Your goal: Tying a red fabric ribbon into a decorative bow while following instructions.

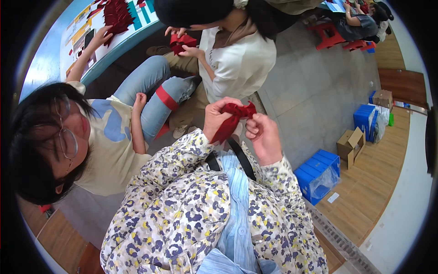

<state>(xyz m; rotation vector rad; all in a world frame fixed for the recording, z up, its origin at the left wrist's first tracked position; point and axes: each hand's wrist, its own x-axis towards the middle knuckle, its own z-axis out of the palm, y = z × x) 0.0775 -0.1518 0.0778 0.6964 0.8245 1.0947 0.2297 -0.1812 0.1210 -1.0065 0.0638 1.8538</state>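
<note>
A piece of dark red fabric (pixel 226 126) is held up in front of my chest, folded and gathered along its top. My left hand (pixel 216 118) grips its left side, the thumb lying over the cloth. At the upper right corner, my right hand (pixel 264 132) pinches the gathered edge between thumb and curled fingers. The lower end of the cloth hangs below my left hand, and its far side is hidden.
At the left a table (pixel 98 68) bears a red fabric pile (pixel 117 18) and a phone (pixel 89 39). Two people sit close by; one holds red fabric (pixel 182 44). Blue crates (pixel 315 176), a cardboard box (pixel 351 147) and red stools (pixel 329 36) stand on the right.
</note>
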